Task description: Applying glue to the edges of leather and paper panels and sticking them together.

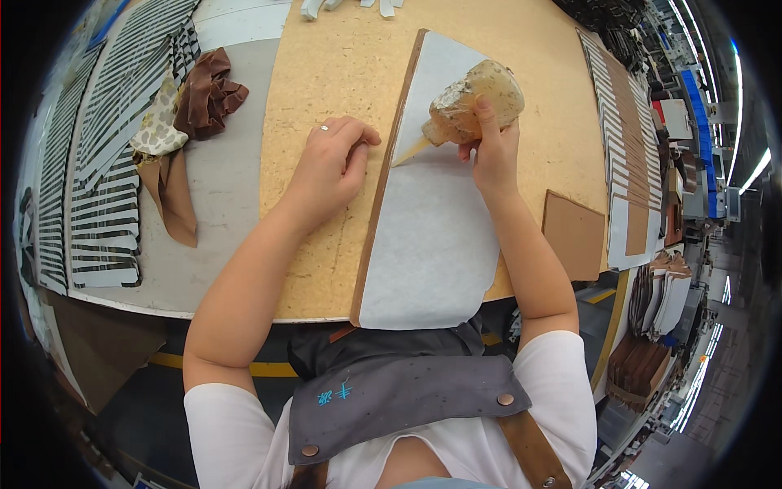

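Observation:
A squeeze bottle with a long, narrow nozzle is in my right hand, whose fingers are wrapped round its cloudy, smeared body. It is tilted, and the nozzle tip reaches the brown left edge of a long panel. White sheet covers most of the panel's upper side, and a thin brown strip runs along its left side. Just left of that strip, my left hand rests on the board, fingers loosely curled, with nothing visible in them. A ring sits on one finger.
Beneath the panel lies a tan work board. At left are crumpled brown material, a spotted piece and rows of striped strips. A brown piece lies at right, near more strips. Stacked pieces stand beyond the table.

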`<action>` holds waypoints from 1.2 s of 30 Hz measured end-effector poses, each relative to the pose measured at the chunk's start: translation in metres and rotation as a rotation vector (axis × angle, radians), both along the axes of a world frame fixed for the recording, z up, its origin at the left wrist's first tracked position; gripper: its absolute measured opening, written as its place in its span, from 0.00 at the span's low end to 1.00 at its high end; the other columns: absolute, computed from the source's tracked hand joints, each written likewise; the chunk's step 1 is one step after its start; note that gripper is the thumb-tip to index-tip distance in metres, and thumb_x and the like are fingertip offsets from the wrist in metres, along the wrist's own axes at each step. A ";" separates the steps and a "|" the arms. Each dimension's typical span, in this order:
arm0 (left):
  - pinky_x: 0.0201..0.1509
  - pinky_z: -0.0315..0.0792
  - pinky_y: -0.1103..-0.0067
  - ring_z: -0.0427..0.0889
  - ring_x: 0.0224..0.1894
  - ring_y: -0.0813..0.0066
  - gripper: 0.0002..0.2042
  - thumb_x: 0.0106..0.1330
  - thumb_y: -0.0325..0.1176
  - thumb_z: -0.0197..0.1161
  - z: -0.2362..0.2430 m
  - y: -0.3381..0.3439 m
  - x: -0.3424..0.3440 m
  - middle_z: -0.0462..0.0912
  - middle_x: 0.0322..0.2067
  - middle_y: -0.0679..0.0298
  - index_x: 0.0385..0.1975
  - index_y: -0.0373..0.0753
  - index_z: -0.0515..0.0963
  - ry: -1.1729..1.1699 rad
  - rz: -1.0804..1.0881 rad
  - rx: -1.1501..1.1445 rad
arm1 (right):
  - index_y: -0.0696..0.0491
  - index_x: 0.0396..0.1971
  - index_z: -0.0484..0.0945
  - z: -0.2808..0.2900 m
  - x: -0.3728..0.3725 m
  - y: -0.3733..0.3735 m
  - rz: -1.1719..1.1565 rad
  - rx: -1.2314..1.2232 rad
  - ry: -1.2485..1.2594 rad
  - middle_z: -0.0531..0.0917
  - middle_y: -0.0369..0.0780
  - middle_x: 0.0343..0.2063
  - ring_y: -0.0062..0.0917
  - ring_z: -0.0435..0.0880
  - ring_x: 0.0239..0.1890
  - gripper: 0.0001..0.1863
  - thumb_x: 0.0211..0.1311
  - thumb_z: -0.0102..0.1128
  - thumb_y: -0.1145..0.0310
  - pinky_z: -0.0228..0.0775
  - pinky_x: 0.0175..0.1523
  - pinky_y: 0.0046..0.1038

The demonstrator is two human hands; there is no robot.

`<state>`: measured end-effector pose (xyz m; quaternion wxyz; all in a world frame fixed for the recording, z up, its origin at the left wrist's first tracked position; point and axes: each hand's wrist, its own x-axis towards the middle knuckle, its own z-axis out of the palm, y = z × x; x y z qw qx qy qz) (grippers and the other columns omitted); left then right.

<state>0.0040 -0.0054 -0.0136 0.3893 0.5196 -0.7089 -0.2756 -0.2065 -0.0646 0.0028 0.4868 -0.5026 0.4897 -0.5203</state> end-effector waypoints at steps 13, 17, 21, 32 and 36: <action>0.44 0.65 0.76 0.71 0.39 0.66 0.05 0.59 0.22 0.50 -0.004 0.000 0.002 0.75 0.32 0.60 0.33 0.35 0.73 -0.004 -0.006 -0.043 | 0.57 0.43 0.67 0.009 0.009 0.061 0.046 0.102 0.066 0.76 0.38 0.30 0.17 0.75 0.22 0.25 0.60 0.54 0.50 0.62 0.15 0.17; 0.44 0.65 0.76 0.71 0.39 0.66 0.05 0.59 0.22 0.50 -0.006 -0.001 0.001 0.75 0.32 0.61 0.33 0.35 0.73 -0.012 0.000 -0.054 | 0.57 0.43 0.67 0.007 0.009 0.079 0.063 0.114 0.084 0.76 0.38 0.30 0.17 0.76 0.23 0.25 0.60 0.54 0.49 0.62 0.15 0.17; 0.43 0.66 0.76 0.71 0.39 0.66 0.05 0.59 0.22 0.50 -0.007 0.000 0.001 0.75 0.31 0.60 0.33 0.35 0.73 -0.001 0.007 -0.052 | 0.58 0.43 0.67 0.006 0.008 0.098 0.077 0.123 0.090 0.76 0.38 0.29 0.18 0.76 0.22 0.25 0.60 0.54 0.49 0.62 0.14 0.16; 0.39 0.66 0.76 0.72 0.36 0.66 0.05 0.59 0.22 0.50 -0.013 -0.003 0.001 0.75 0.30 0.60 0.32 0.34 0.73 0.010 0.012 -0.089 | 0.60 0.45 0.65 -0.005 -0.003 0.147 0.198 0.061 0.046 0.76 0.41 0.35 0.21 0.79 0.30 0.28 0.58 0.58 0.51 0.72 0.25 0.21; 0.37 0.66 0.76 0.72 0.35 0.67 0.05 0.59 0.22 0.50 -0.013 -0.003 0.002 0.75 0.30 0.60 0.32 0.33 0.73 0.010 0.010 -0.087 | 0.62 0.49 0.64 -0.003 0.002 0.168 0.159 -0.003 -0.047 0.75 0.40 0.40 0.25 0.74 0.44 0.31 0.53 0.65 0.57 0.66 0.49 0.26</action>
